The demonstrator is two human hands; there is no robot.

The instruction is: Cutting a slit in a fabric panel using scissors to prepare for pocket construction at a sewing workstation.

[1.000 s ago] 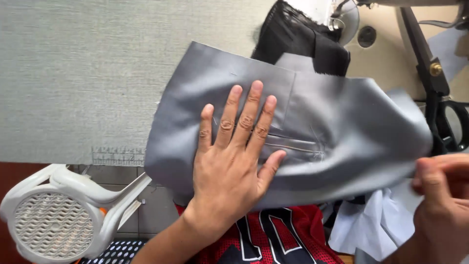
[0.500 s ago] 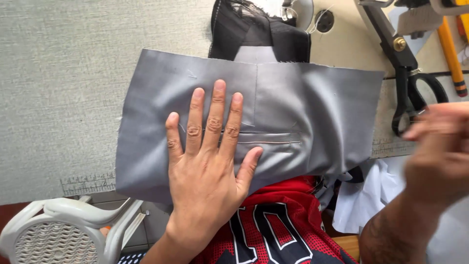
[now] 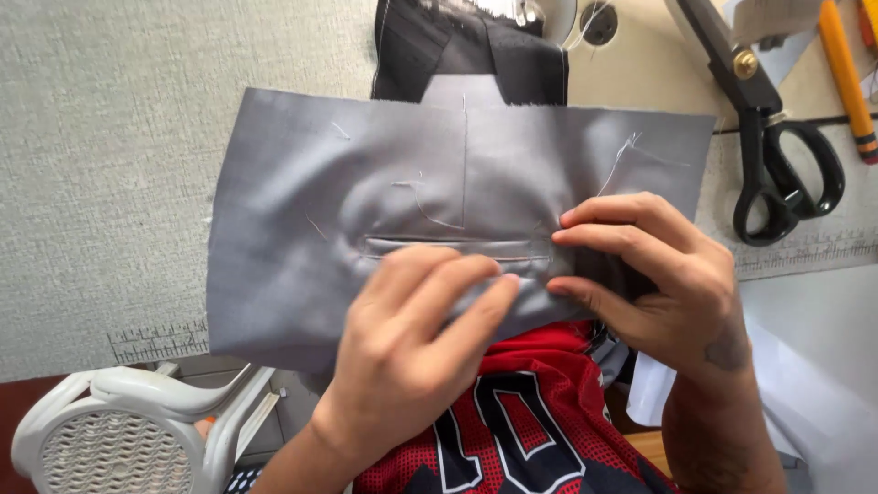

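A grey fabric panel (image 3: 302, 210) with a stitched slit pocket lies across the edge of a textured grey table (image 3: 101, 155). My left hand (image 3: 416, 338) pinches the fabric's lower edge just below the slit, fingers bent. On the slit's right end, my right hand (image 3: 654, 274) presses its fingertips and grips the cloth there. Loose threads stick to the panel. A black fabric piece (image 3: 466, 55) lies under the panel's far edge.
Black scissors (image 3: 768, 146) lie at the right on the table, beside an orange pencil (image 3: 846, 78). A white plastic chair (image 3: 110, 430) stands at lower left. White cloth (image 3: 814, 357) hangs at lower right. A red mesh jersey (image 3: 521, 421) covers my lap.
My left hand has gone from lying flat on the panel to pinching its lower edge. My right hand came in from the right and took hold by the slit.
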